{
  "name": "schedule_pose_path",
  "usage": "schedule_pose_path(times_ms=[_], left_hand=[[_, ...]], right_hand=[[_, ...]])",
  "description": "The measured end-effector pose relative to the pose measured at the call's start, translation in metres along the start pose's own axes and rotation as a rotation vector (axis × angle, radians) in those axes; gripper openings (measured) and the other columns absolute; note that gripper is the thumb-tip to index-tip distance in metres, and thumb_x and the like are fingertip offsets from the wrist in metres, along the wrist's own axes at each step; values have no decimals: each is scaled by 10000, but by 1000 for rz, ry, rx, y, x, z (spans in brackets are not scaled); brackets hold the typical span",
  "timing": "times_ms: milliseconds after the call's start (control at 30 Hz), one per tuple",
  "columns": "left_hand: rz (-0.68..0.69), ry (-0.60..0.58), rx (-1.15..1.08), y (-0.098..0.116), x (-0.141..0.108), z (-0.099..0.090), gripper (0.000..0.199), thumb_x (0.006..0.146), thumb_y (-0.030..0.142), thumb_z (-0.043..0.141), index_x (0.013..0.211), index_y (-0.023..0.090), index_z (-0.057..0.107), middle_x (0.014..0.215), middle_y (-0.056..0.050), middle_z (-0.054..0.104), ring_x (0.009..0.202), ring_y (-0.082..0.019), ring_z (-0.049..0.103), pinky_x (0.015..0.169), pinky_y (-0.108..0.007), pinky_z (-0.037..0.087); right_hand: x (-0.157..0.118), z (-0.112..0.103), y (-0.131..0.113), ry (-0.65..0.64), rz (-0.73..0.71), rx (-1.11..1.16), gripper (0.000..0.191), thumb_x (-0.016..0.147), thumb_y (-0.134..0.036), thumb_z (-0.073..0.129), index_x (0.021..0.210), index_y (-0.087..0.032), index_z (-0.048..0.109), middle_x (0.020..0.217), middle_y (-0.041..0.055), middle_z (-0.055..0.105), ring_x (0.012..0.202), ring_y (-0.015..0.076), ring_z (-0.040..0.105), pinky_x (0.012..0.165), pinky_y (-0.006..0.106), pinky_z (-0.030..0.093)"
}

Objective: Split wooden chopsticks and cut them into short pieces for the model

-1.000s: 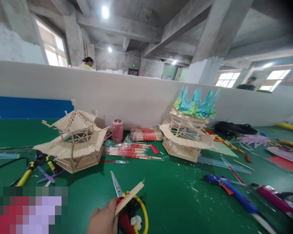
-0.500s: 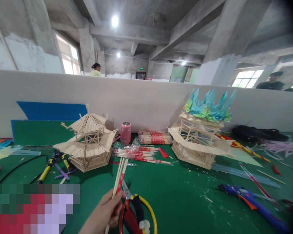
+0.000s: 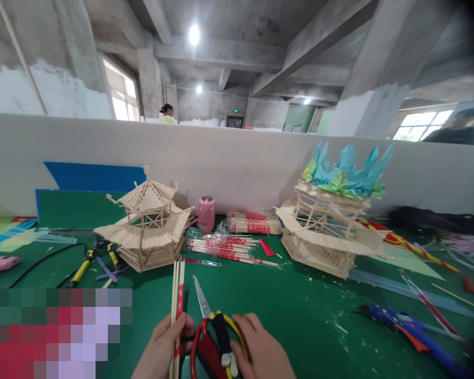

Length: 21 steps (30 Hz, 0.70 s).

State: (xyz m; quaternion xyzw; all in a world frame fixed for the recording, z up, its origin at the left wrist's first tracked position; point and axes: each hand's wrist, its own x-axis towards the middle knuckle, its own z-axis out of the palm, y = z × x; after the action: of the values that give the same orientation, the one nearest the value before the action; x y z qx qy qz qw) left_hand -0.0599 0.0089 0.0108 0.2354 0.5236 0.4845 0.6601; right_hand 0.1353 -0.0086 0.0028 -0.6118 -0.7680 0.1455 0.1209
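Note:
My left hand (image 3: 166,342) is closed around a few thin wooden chopsticks (image 3: 176,295), one with a red paper band, held upright at the front of the table. Just right of it lie scissors (image 3: 206,342) with red handles, their silver blade pointing away. Against them is a tool (image 3: 224,337) with a yellow curved handle and black grip; its working end is hidden. My right hand (image 3: 260,347) has its thumb and fingers around the yellow handle. Behind the chopsticks stands a two-tiered stick pavilion (image 3: 150,226).
Wrapped chopstick bundles (image 3: 253,223) and a pink flask (image 3: 207,215) sit by the white partition (image 3: 237,168). A second stick building (image 3: 324,231), topped with blue paper, is right of them. A blue glue gun (image 3: 406,326) lies front right; yellow-handled pliers (image 3: 81,268) lie left.
My right hand has come into view and onto the yellow handle. My left hand has shifted slightly left and lower with the chopsticks, now more upright. The view has turned slightly left.

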Motion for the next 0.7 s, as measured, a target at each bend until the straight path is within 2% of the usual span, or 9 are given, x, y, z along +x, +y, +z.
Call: schedule_pose_path(times_ms=[100,200,333,467,533,600,667,700], left_hand=[[-14,4,-36,-4,-1,0,199,647,301,669,584,128,591,541,5,601,560,-96,564,565,-192,442],[-59,-10,-62,-6,0,0,169,695,283,629,622,135,592,558,2,608,571,-100,578,556,-205,458],[-146,-107,-45,-11,3,0,192,686,311,629,641,129,587,483,-1,586,409,-100,535,418,-212,422],[-157,-222,-2,-19,7,1,250,655,373,633,677,128,589,407,15,559,269,-64,419,306,-176,287],[-173,-274,24,-22,9,4,281,634,406,634,689,135,586,360,32,533,220,-43,337,281,-169,213],[-191,-324,50,-25,13,10,323,598,446,642,691,143,580,314,49,499,194,-30,269,277,-166,154],[-195,-366,73,-28,16,17,380,548,500,651,679,153,567,279,66,464,186,-24,232,281,-167,127],[-195,-385,84,-31,17,21,411,523,529,653,670,156,561,270,70,454,186,-24,229,284,-168,123]], right_hand=[[27,-3,-21,-10,19,-38,312,774,-131,349,987,-170,573,930,111,588,712,230,616,587,312,479],[30,-12,-7,-3,-39,12,256,801,-154,359,891,-210,593,862,50,606,745,176,603,654,244,457],[25,-46,52,10,-68,67,299,840,-239,318,915,-220,607,845,36,618,791,153,587,722,220,431],[33,-86,126,31,0,109,312,778,-361,388,858,-233,660,861,57,636,805,207,590,740,280,432],[40,-98,146,66,41,108,324,740,-378,402,794,-214,677,792,82,633,745,239,591,707,325,441],[46,-100,144,162,94,98,368,747,-377,359,840,-189,662,862,119,616,824,279,565,761,384,415],[47,-91,119,243,112,134,378,775,-386,338,950,-199,616,1012,116,581,978,290,498,857,406,355],[46,-83,100,262,98,182,360,783,-411,352,964,-223,600,1010,91,586,962,271,505,844,382,372]])
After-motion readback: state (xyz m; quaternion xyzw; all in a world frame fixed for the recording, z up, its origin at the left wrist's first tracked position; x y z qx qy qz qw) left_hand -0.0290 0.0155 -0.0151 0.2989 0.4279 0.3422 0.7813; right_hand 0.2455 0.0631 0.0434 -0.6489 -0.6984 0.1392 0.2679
